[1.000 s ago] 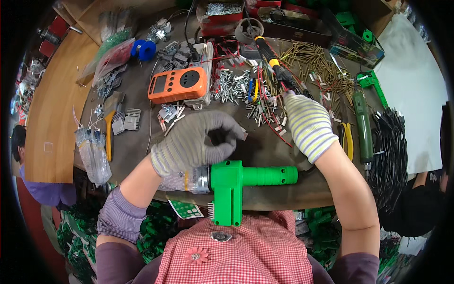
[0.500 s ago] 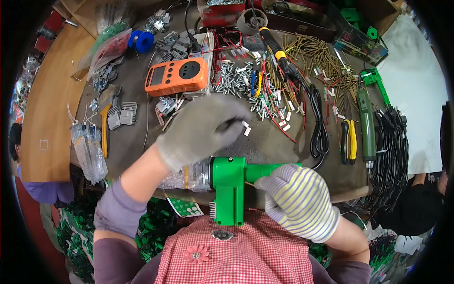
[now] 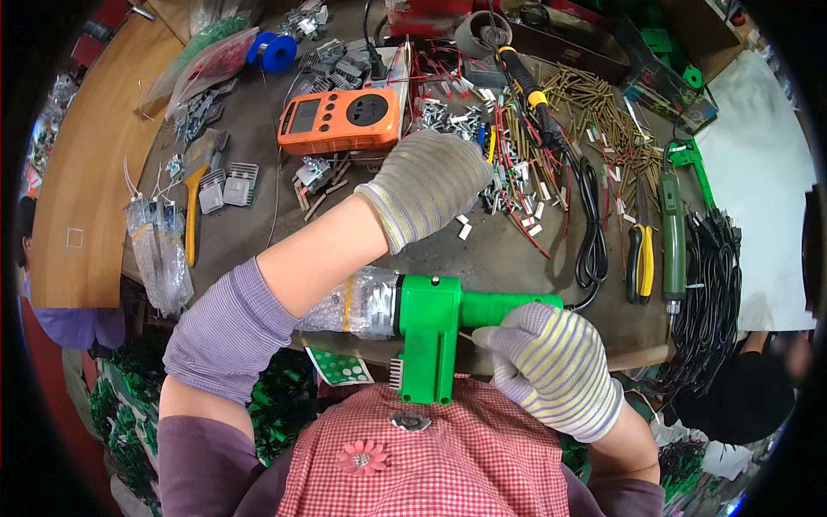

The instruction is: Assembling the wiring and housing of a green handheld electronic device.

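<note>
My left hand (image 3: pixel 435 185), in a grey-yellow knitted glove, reaches over the near edge of the pile of small silver screws (image 3: pixel 444 119). Its fingers curl downward and their tips are hidden. My right hand (image 3: pixel 556 366), in a striped glove, is closed in a pinch below the green handle (image 3: pixel 508 306). A thin brass-coloured screw (image 3: pixel 466 334) pokes out from its fingertips toward the housing. The green plastic tool housing (image 3: pixel 428 336) lies at the table's front edge against my apron, its far-left end wrapped in clear bubble wrap (image 3: pixel 366 302).
An orange meter (image 3: pixel 340 121) stands behind my left hand. Rightward lie long brass screws (image 3: pixel 594 99), a soldering iron (image 3: pixel 524 82), a coiled black cable (image 3: pixel 590 228), yellow-black pliers (image 3: pixel 640 263), a green electric screwdriver (image 3: pixel 672 233) and black cords (image 3: pixel 711 276). A yellow-handled brush (image 3: pixel 191 220) lies left.
My left hand has moved right and away from me, from above the bench to the small screws. My right hand stays by the green handle. The whole view has shifted slightly.
</note>
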### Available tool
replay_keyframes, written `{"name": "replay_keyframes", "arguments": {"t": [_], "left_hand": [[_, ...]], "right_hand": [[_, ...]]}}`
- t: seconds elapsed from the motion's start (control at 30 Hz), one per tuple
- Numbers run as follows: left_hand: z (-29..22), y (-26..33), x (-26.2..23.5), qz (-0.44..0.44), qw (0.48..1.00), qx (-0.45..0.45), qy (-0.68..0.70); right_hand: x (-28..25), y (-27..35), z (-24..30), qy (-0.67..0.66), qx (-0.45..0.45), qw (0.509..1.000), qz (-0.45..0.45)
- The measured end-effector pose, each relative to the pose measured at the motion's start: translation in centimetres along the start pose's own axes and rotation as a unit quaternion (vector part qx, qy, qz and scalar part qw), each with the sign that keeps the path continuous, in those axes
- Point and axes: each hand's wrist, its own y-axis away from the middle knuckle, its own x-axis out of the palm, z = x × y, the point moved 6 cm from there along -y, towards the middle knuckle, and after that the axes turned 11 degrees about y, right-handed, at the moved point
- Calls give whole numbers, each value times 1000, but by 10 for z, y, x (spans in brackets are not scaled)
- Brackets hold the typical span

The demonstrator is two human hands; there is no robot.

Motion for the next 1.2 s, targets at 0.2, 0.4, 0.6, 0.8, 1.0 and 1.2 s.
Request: {"name": "replay_keyframes", "arguments": {"t": [0.2,0.4,0.6,0.8,1.0,1.2], "left_hand": [[4,-5,1,20,999,-23,42],[7,-3,-3,38,996,-38,75],[-12,47,-47,-160,972,21,170],[-36,126,-66,-70,935,-81,337],[-73,167,-60,-3,886,-47,461],[-86,165,-55,46,923,-20,380]], "right_hand": [[1,-2,2,9,1,1000,6],[10,-14,15,-26,-213,977,-4],[-13,-47,-70,113,-16,984,-138],[26,-81,-103,334,-154,930,0],[0,-73,-80,200,-132,961,-140],[6,-5,13,-232,-93,966,70]]}}
